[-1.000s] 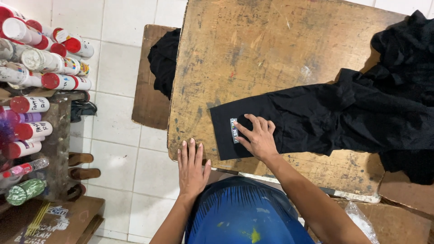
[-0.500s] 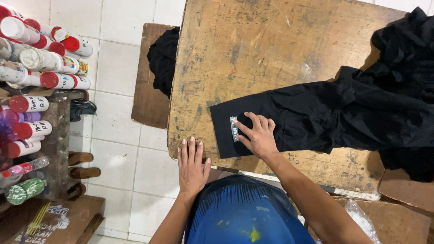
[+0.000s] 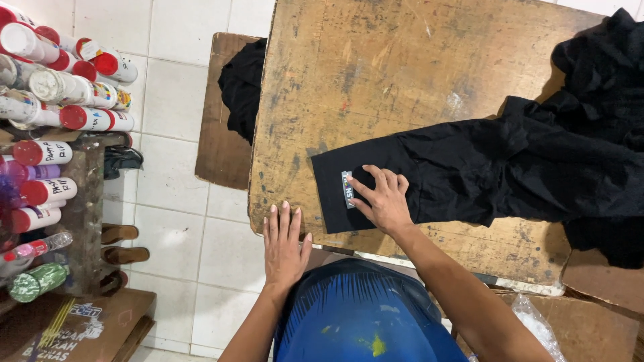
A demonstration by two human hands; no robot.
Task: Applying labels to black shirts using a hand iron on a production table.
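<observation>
A black garment (image 3: 510,161) lies across a worn wooden table (image 3: 376,74), one sleeve stretched flat toward the near left. A small pale rectangular label (image 3: 347,188) sits near the sleeve's end. My right hand (image 3: 384,198) rests flat on the sleeve, fingers spread, fingertips touching the label. My left hand (image 3: 284,243) lies palm down with fingers apart at the table's near edge, left of the sleeve, holding nothing.
Several white bottles with red caps (image 3: 60,100) lie stacked on a rack at the left. A lower wooden bench (image 3: 218,134) beside the table carries another black cloth (image 3: 243,87). Sandals (image 3: 117,245) and white floor tiles (image 3: 174,201) lie below. A plastic bag (image 3: 537,322) sits near right.
</observation>
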